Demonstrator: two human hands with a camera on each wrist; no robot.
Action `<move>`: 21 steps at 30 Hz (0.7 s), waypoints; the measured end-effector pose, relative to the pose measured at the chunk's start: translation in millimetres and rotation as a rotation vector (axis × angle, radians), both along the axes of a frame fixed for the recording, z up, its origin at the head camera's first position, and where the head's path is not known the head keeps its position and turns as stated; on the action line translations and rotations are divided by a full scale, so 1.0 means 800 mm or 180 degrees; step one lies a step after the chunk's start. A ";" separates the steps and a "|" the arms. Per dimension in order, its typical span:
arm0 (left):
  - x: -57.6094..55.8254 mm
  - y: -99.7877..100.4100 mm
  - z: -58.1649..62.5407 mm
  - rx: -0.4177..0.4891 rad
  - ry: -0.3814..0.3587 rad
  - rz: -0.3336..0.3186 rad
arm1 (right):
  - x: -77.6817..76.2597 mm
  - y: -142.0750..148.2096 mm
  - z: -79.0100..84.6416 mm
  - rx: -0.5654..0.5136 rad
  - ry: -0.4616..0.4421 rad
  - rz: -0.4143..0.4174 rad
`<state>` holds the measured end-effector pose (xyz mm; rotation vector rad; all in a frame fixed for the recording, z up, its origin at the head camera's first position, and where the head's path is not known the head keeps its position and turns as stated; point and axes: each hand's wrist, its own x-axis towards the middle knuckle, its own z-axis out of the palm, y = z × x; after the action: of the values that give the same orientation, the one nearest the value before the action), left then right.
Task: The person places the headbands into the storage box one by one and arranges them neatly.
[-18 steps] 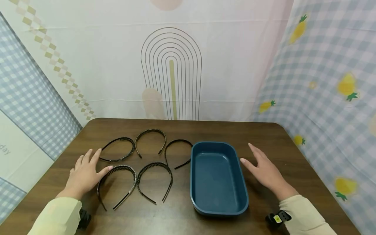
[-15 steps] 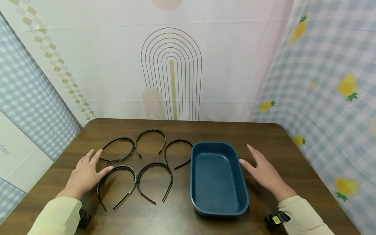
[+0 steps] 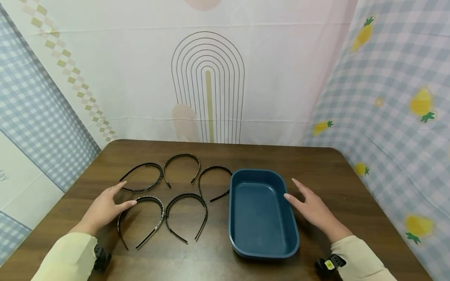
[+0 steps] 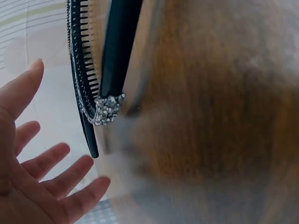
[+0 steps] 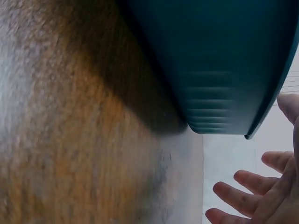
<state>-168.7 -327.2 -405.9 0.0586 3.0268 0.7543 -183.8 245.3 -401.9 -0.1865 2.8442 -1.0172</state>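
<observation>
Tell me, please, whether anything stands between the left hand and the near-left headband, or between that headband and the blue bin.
Nothing visible stands between the left hand and the near-left headband. Between that headband and the blue bin, the near-right headband lies on the wood-grain table.

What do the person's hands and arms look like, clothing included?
Left hand and right hand are ungloved. Left sleeve and right sleeve are pale cream-yellow. Black left wrist camera; black right wrist camera with a yellow patch.

Head: high, facing forward-down at blue bin (image 3: 263, 214). Right wrist: low, close right of bin; both see it. Left wrist: left of bin.
</observation>
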 end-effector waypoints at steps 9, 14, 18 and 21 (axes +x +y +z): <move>-0.001 -0.006 0.000 0.0504 -0.0136 0.0024 | 0.002 -0.005 -0.003 -0.0190 -0.0046 0.0067; -0.004 -0.009 0.000 0.0799 -0.0399 -0.0004 | 0.000 -0.007 -0.006 -0.0252 -0.0047 0.0101; -0.006 -0.010 0.001 0.0931 -0.0572 -0.0036 | -0.001 -0.007 -0.008 -0.0313 -0.0054 0.0131; -0.008 -0.012 0.002 0.0939 -0.0647 -0.0070 | -0.001 -0.008 -0.008 -0.0341 -0.0062 0.0154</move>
<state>-175.3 -336.5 -404.4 0.0182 2.6995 1.1234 -184.3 238.8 -408.6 -0.2523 2.7556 -1.1555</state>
